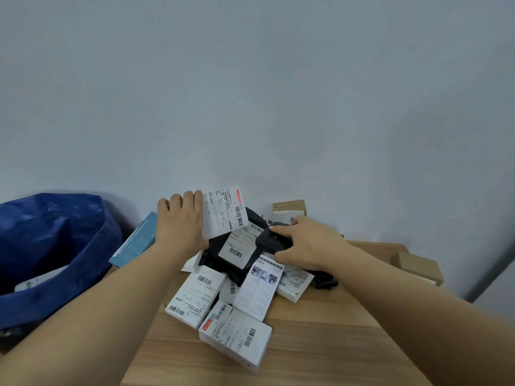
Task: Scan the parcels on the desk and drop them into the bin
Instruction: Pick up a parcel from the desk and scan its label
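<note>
My left hand (178, 221) grips a white parcel (224, 211) by its left edge and holds it raised above the pile, its label with barcode facing me. My right hand (303, 242) is curled round a black handheld scanner (271, 240), whose head points left toward that parcel. Below them a pile of parcels lies on the wooden desk (320, 346): a black mailer bag (237, 257) with a white label and several white boxes (235, 334) with barcodes. The blue bin bag (55, 240) stands open at the left of the desk.
A teal box (135, 242) leans between the blue bin and the pile. Brown cardboard boxes sit at the back (289, 208) and at the right desk edge (419, 267). A bare wall stands close behind. Something white lies inside the bin.
</note>
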